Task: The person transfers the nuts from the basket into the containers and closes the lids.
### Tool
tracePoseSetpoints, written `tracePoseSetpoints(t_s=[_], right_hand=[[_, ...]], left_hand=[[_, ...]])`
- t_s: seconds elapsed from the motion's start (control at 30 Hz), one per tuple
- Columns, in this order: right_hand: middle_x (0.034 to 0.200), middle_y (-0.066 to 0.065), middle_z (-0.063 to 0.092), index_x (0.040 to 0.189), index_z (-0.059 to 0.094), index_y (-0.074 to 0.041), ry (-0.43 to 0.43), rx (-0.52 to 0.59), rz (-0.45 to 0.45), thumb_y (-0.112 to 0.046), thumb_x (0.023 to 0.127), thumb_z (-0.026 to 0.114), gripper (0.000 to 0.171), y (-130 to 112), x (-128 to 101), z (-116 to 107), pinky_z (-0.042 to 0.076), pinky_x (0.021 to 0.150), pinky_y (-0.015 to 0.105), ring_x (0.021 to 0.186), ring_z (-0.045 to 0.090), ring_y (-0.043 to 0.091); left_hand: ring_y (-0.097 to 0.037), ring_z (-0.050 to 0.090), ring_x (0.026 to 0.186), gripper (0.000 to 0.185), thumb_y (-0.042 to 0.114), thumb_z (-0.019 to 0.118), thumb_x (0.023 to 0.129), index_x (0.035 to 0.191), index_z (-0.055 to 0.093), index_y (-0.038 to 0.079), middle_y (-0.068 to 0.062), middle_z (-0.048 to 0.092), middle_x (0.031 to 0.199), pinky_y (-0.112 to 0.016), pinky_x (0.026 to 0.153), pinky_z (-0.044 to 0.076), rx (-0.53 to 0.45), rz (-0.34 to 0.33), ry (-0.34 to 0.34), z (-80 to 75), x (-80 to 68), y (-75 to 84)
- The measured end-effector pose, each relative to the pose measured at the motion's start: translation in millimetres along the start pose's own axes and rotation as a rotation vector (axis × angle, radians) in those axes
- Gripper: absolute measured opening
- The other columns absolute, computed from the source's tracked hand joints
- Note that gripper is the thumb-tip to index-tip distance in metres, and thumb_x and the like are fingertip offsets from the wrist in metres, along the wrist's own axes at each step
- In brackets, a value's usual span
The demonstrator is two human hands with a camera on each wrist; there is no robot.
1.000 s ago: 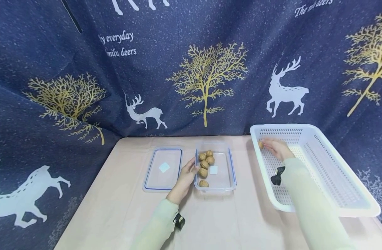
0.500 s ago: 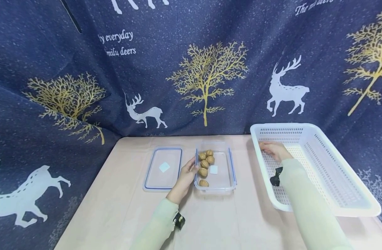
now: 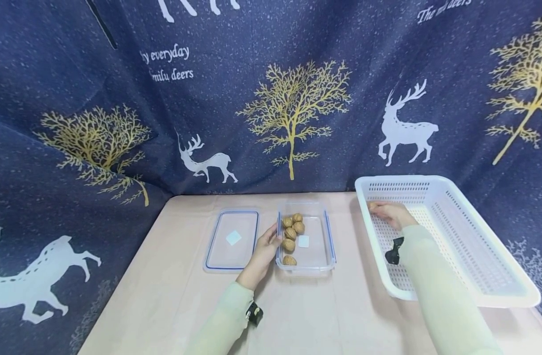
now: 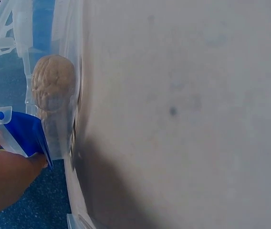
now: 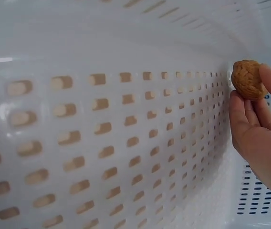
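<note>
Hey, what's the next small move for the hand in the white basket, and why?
Probably lift the right hand out of the white basket toward the clear container. Its fingertips pinch a walnut, five walnuts already lie there, and the left hand holds its rim.

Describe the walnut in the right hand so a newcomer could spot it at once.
Start at the white perforated basket on the table's right side. At its near-left inner corner the right hand pinches one walnut. Unlike the five walnuts in the clear container, it is alone and held off the basket floor.
</note>
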State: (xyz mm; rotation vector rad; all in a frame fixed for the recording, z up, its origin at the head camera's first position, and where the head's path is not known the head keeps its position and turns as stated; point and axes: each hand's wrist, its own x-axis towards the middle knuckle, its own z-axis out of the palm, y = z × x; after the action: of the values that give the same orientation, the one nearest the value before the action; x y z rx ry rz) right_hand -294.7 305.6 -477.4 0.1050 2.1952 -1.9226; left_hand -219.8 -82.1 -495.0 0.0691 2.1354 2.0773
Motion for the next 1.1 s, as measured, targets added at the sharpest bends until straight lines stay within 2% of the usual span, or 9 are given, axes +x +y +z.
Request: tracePoseSetpoints(t_s=[0.07,0.2,0.3,0.43,0.53,0.67,0.77,0.9,1.1], right_hand=[[0.113,-0.004,0.067,0.139,0.038,0.011,0.006,-0.007,-0.001,-0.009,0.091,0.063,0.058,-1.2,-1.0,-1.1,0.034,0.113,0.045,0.094,0.059,0.001],[0.131,0.005,0.059,0.142,0.034,0.008,0.018,0.010,0.021,-0.010,0.092,0.062,0.060,-5.1,-2.8,-3.1,0.023,0.117,0.049,0.123,0.053,0.024],[0.115,-0.006,0.067,0.143,0.035,0.005,0.039,0.037,0.071,-0.012,0.092,0.064,0.061,-9.0,-4.7,-5.0,0.021,0.118,0.046,0.136,0.038,0.030],[0.095,-0.023,0.065,0.143,0.035,0.004,0.055,0.039,0.093,-0.017,0.092,0.065,0.062,-14.4,-7.6,-8.2,0.023,0.118,0.043,0.125,0.051,0.015],[0.116,-0.016,0.065,0.145,0.032,0.003,0.051,0.016,0.087,-0.019,0.093,0.063,0.064,-18.3,-10.1,-10.3,0.023,0.118,0.042,0.129,0.047,0.017],[0.145,0.000,0.046,0.147,0.027,0.001,0.041,0.009,0.102,-0.022,0.096,0.059,0.064,-23.4,-13.2,-11.3,0.017,0.120,0.042,0.143,0.024,0.030],[0.137,-0.007,0.054,0.147,0.028,0.001,0.045,0.024,0.084,-0.021,0.097,0.058,0.062,-26.5,-14.2,-11.4,0.017,0.120,0.041,0.144,0.024,0.028],[0.102,-0.025,0.065,0.144,0.035,0.003,0.080,0.041,0.033,-0.019,0.095,0.061,0.060,-31.7,-13.2,-10.7,0.021,0.119,0.040,0.141,0.031,0.025],[0.094,-0.026,0.063,0.143,0.031,0.007,0.121,0.070,0.002,-0.020,0.094,0.063,0.064,-47.1,-13.3,-4.9,0.020,0.119,0.039,0.141,0.029,0.029]], left_hand=[[-0.039,0.024,0.141,0.052,0.006,0.046,0.099,0.148,0.031,0.000,-0.022,0.031,0.152,-0.049,0.117,0.020,-0.002,0.002,-0.002,0.0,-0.2,0.3],[-0.039,0.024,0.141,0.052,0.007,0.046,0.099,0.148,0.031,0.000,-0.022,0.030,0.152,-0.049,0.117,0.020,-0.007,-0.003,-0.012,-0.7,0.7,-0.8],[-0.039,0.023,0.142,0.052,0.007,0.046,0.100,0.148,0.030,0.000,-0.023,0.028,0.153,-0.049,0.117,0.019,-0.020,-0.015,-0.020,-1.0,1.6,-2.0],[-0.039,0.022,0.142,0.052,0.007,0.045,0.100,0.149,0.028,0.000,-0.024,0.027,0.153,-0.051,0.117,0.018,-0.030,-0.020,-0.027,-1.1,1.8,-1.8],[-0.040,0.022,0.142,0.052,0.006,0.044,0.100,0.149,0.028,0.000,-0.024,0.027,0.152,-0.050,0.117,0.018,-0.022,-0.018,-0.025,-1.0,1.8,-1.3],[-0.039,0.024,0.141,0.051,0.005,0.044,0.100,0.149,0.029,0.001,-0.024,0.028,0.152,-0.049,0.117,0.019,-0.019,-0.019,-0.015,-0.6,1.1,-1.0],[-0.039,0.024,0.141,0.051,0.005,0.044,0.100,0.149,0.030,0.000,-0.023,0.029,0.152,-0.049,0.118,0.019,-0.017,-0.014,-0.008,-0.2,0.0,-0.3],[-0.039,0.023,0.142,0.051,0.004,0.044,0.100,0.148,0.030,0.000,-0.023,0.029,0.152,-0.048,0.118,0.018,-0.020,-0.005,-0.006,0.0,-0.6,0.6],[-0.038,0.024,0.142,0.051,0.004,0.043,0.099,0.148,0.029,-0.001,-0.024,0.027,0.153,-0.047,0.118,0.019,-0.029,0.001,-0.016,0.1,0.1,-0.2]])
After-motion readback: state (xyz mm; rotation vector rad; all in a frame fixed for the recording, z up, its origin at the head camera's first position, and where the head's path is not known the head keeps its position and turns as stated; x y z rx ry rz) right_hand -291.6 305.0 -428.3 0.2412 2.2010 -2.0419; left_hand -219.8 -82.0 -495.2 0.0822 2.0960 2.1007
